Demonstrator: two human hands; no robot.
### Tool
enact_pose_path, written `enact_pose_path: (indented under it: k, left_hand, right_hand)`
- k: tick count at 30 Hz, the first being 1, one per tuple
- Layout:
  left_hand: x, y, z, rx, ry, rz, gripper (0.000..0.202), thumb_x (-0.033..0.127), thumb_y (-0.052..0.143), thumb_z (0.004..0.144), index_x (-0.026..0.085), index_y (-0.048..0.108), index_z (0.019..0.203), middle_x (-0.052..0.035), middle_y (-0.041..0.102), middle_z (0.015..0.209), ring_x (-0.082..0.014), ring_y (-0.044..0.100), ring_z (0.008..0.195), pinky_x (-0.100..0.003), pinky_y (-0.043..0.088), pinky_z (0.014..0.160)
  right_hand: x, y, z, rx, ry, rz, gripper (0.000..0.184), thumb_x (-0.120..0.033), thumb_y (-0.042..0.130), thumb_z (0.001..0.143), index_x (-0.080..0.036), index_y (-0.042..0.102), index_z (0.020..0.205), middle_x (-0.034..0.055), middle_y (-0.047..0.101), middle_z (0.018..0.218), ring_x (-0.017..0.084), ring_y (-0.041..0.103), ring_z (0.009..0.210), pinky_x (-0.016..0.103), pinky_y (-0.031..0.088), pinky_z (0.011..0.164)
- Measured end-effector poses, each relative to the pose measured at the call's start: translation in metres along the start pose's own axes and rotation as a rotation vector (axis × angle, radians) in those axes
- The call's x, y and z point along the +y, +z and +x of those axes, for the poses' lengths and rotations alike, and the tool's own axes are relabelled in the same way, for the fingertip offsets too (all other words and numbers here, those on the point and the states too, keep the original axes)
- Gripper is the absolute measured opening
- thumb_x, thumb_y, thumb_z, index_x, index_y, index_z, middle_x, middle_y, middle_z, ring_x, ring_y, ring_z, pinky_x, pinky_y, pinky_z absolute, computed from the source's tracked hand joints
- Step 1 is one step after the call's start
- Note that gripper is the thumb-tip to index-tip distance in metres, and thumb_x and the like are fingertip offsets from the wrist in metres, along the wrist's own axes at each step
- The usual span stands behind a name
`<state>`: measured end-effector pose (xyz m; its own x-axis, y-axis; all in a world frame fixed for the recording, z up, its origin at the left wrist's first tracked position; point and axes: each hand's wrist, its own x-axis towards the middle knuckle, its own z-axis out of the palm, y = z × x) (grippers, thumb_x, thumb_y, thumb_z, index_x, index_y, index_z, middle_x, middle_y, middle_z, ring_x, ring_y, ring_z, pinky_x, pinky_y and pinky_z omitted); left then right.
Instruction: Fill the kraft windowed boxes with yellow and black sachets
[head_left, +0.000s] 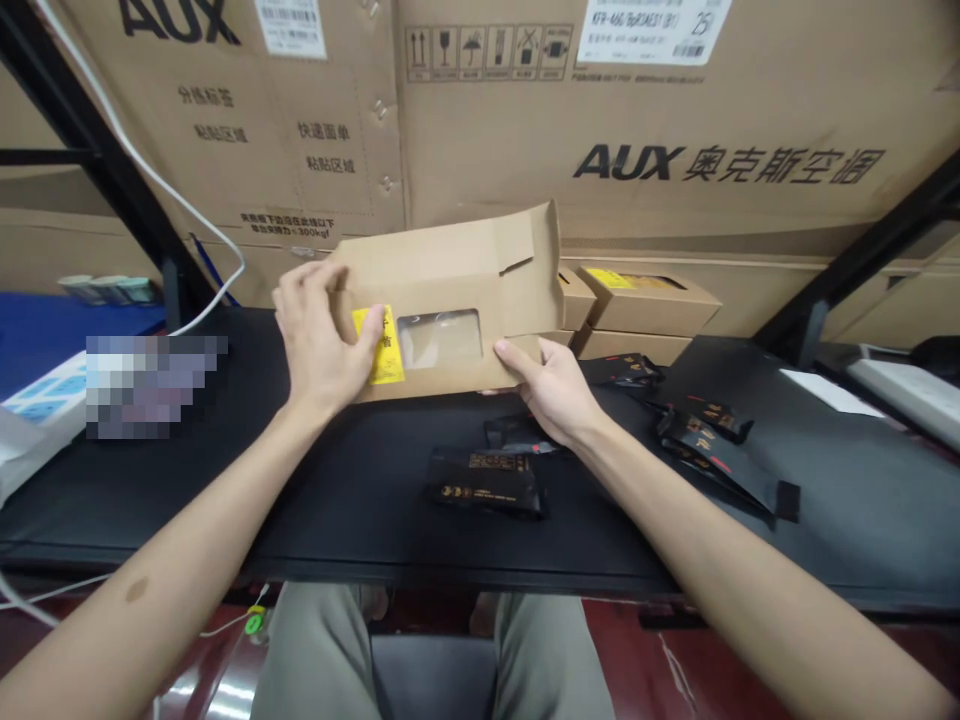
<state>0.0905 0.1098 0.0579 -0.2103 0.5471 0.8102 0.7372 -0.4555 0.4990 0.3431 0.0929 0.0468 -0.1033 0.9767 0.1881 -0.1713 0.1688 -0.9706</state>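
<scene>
Between my two hands a brown cardboard box (442, 265) is held tilted above the table, its top and right-end flaps raised. It has a clear window and a yellow label (390, 365). My left hand (319, 335) grips the box's left end, thumb over the label. At the lower right corner, my right hand (551, 390) pinches the box with the thumb in front; its other fingers are mostly hidden. Just below lies a black packet (487, 482) with gold print, and another black packet (517, 434) sits partly behind my right hand.
More black packets (712, 455) lie on the black table (345, 510) to the right. Small window boxes (649, 300) are stacked behind. Large AUX cartons (480, 150) wall off the back. A white power strip (45, 400) and a white cable (172, 190) are at left.
</scene>
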Motion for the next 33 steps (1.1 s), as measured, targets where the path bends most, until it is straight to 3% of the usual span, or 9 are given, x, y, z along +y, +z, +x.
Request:
enact_pose_path:
  k: [2,5,7,13,16,20,26,30,33]
  left_hand:
    - [-0.008,0.0,0.006,-0.025,-0.198,-0.216,0.061,0.043,0.082,0.076,0.026,0.059,0.131,-0.0119,0.06,0.142,-0.0344,0.051,0.142,-0.053,0.039,0.122]
    - [-0.013,0.002,0.01,-0.275,-0.565,-0.696,0.057,0.043,0.084,0.074,0.02,0.062,0.121,-0.0134,0.071,0.128,-0.0328,0.067,0.125,-0.051,0.054,0.11]
    - [-0.011,0.001,0.01,-0.419,-0.69,-0.896,0.051,0.038,0.085,0.073,0.018,0.065,0.116,-0.0137,0.076,0.119,-0.0319,0.073,0.114,-0.05,0.059,0.104]
    - [-0.008,0.0,0.01,-0.366,-0.683,-1.048,0.048,0.022,0.086,0.07,0.02,0.065,0.113,-0.0099,0.078,0.119,-0.0293,0.075,0.111,-0.046,0.062,0.103]
    - [-0.008,0.001,0.008,-0.334,-0.698,-1.046,0.046,0.021,0.086,0.07,0.021,0.064,0.11,-0.0095,0.077,0.121,-0.0293,0.074,0.114,-0.047,0.061,0.104]
    - [-0.003,0.001,0.002,-0.374,-0.7,-1.038,0.049,0.021,0.086,0.069,0.024,0.061,0.111,-0.0085,0.075,0.124,-0.0297,0.073,0.117,-0.048,0.061,0.104]
    - [-0.005,-0.007,0.007,-0.42,-0.596,-0.946,0.05,0.038,0.079,0.077,0.026,0.064,0.123,-0.0096,0.068,0.139,-0.0302,0.068,0.125,-0.044,0.062,0.101]
    - [-0.009,-0.014,0.013,-0.372,-0.605,-0.856,0.06,0.047,0.08,0.077,0.029,0.065,0.133,-0.0091,0.073,0.126,-0.0278,0.071,0.115,-0.037,0.063,0.091]
    - [-0.006,-0.015,0.013,-0.422,-0.62,-0.849,0.063,0.046,0.087,0.069,0.023,0.072,0.126,-0.01,0.076,0.119,-0.0262,0.073,0.104,-0.036,0.062,0.086]
  right_hand:
    - [-0.004,-0.001,0.001,-0.013,-0.021,0.016,0.051,-0.057,0.09,0.065,-0.018,0.069,0.089,0.0085,0.075,0.096,0.02,0.072,0.08,0.036,0.067,0.062]
    - [-0.01,-0.001,0.001,0.0,-0.04,0.04,0.05,-0.05,0.092,0.063,-0.016,0.069,0.092,0.0088,0.075,0.102,0.017,0.071,0.077,0.029,0.065,0.055]
    - [-0.013,-0.002,0.001,0.02,-0.031,0.053,0.047,-0.047,0.091,0.065,-0.015,0.07,0.093,0.0079,0.074,0.1,0.014,0.068,0.075,0.026,0.064,0.053]
    - [-0.023,-0.002,-0.001,-0.007,-0.035,0.175,0.046,-0.046,0.09,0.066,-0.018,0.07,0.097,0.0056,0.073,0.106,0.014,0.068,0.089,0.025,0.066,0.071]
    - [-0.02,0.003,-0.004,-0.062,-0.037,0.199,0.039,-0.04,0.091,0.065,-0.019,0.067,0.087,0.0055,0.073,0.104,0.014,0.067,0.093,0.024,0.063,0.078]
    - [-0.01,0.014,-0.008,-0.068,-0.028,0.197,0.038,-0.031,0.091,0.062,-0.02,0.065,0.088,0.0021,0.07,0.096,0.013,0.064,0.087,0.023,0.055,0.069]
    - [-0.007,0.016,-0.012,-0.108,-0.017,0.151,0.031,-0.035,0.082,0.07,-0.02,0.062,0.088,0.0002,0.066,0.08,0.011,0.057,0.068,0.024,0.046,0.055]
    - [-0.01,0.014,-0.013,-0.102,0.012,0.171,0.032,-0.034,0.077,0.071,-0.021,0.06,0.094,-0.0016,0.065,0.075,0.011,0.056,0.061,0.024,0.045,0.049]
    - [-0.012,0.014,-0.013,-0.096,0.033,0.195,0.036,-0.037,0.078,0.07,-0.022,0.059,0.097,-0.001,0.067,0.078,0.014,0.06,0.065,0.026,0.051,0.052]
